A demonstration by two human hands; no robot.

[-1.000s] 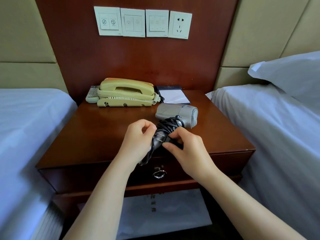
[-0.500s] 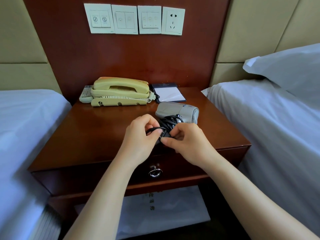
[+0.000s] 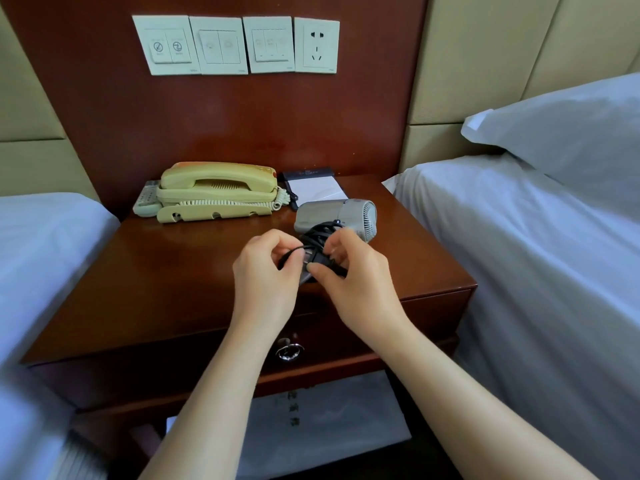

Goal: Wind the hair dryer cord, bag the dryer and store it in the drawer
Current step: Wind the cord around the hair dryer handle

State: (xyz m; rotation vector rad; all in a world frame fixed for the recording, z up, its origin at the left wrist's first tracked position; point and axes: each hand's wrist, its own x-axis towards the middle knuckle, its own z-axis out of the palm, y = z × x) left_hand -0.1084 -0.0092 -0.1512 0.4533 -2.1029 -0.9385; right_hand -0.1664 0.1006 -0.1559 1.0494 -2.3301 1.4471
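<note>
We see hair dryer [image 3: 329,213] lying on nightstand [image 3: 166,271], right of phone [image 3: 218,192]. Left hand [image 3: 265,275] and right hand [image 3: 360,282] both pinch black cord [image 3: 317,235] near its handle. Loose tail no longer hangs over drawer [image 3: 440,317] (pulled up short now). Winding nearly done, we think; bag next.

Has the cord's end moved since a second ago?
Yes, upward: it dangled below the nightstand front edge; now left hand and right hand hold the cord above it.

Soft daylight, blurred lower-left corner
</note>
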